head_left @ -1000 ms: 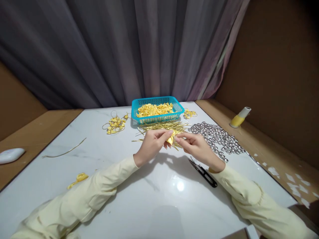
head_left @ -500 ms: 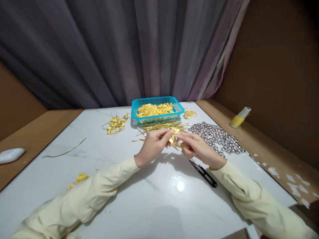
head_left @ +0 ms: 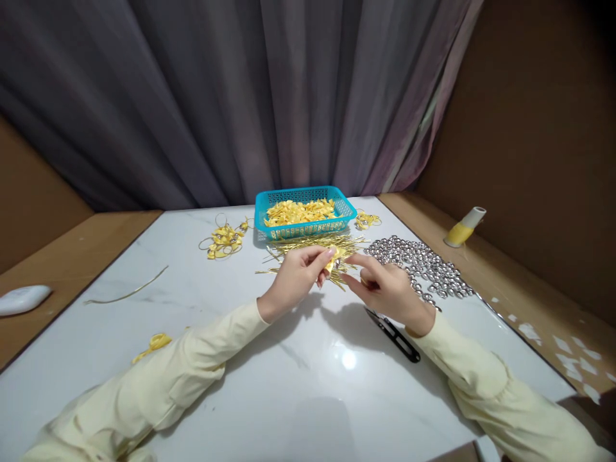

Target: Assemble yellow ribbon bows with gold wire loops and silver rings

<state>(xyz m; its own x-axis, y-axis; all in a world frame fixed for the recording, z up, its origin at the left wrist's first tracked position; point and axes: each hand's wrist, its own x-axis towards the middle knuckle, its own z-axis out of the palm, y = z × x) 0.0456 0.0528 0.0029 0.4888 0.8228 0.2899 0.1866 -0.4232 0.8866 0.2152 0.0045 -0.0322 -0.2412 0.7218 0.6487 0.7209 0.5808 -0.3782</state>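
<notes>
Between thumb and fingers, my left hand (head_left: 294, 281) pinches a small yellow satin ribbon piece (head_left: 333, 262) with a shiny silver bead on it. Just to its right is my right hand (head_left: 391, 290), thumb and index finger spread apart, nothing visible between them. Beneath and behind the hands lies a pile of gold wire strips (head_left: 289, 247). Loose silver beads (head_left: 409, 251) are scattered beyond my right hand. A pair of black thread snips (head_left: 395, 337) rests below my right wrist.
A blue plastic basket (head_left: 261, 224) of yellow ribbon pieces stands at the back. Beaded ribbon pieces with wire (head_left: 226, 240) lie left of it, others (head_left: 367, 221) right. A wire strip (head_left: 132, 295) and yellow ribbon (head_left: 154, 345) lie left; a thread spool (head_left: 464, 228) stands right.
My right hand has drawn slightly back from the ribbon piece, its thumb and index finger now parted. My left hand keeps its pinch and has barely moved.
</notes>
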